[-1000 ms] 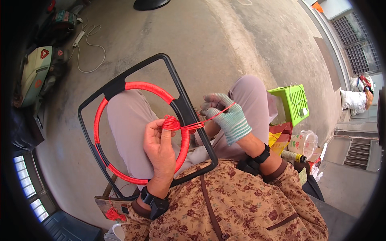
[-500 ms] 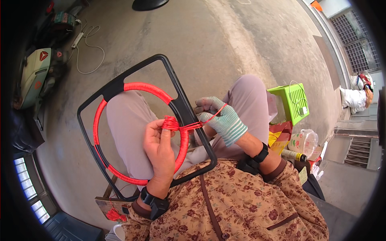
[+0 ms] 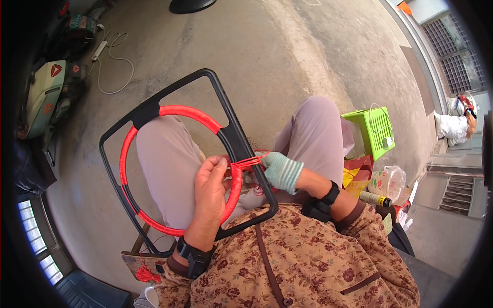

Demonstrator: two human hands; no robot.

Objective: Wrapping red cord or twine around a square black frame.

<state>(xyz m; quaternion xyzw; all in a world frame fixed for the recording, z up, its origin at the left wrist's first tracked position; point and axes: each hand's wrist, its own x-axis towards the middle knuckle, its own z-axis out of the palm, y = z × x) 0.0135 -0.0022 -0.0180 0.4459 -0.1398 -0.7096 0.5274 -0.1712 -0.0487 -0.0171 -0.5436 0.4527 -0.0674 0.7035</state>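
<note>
Across my lap lies a black frame (image 3: 218,95) with a ring (image 3: 187,111) inside it, wound mostly in red cord. My left hand (image 3: 209,179), bare, is inside the ring with its fingers curled together. What they hold, if anything, is hidden. Loose strands of red cord (image 3: 247,162) run from the ring across the frame's right bar. My right hand (image 3: 283,172), in a striped knitted glove, is against the outer side of that bar beside these strands. Its fingertips are hidden behind the bar. A bit of red shows below it, under the frame.
At my left sit a small wooden board (image 3: 132,261) and a tangle of red cord (image 3: 147,274). A green slotted box (image 3: 377,131), bags and a spool of thread (image 3: 375,198) are at my right. A scooter (image 3: 45,100) and a power strip (image 3: 99,50) stand far left.
The bundle of red cord in my left hand has gone out of sight. My right hand has come down and closer to the frame's bar, and the strand it pulled out is now slack.
</note>
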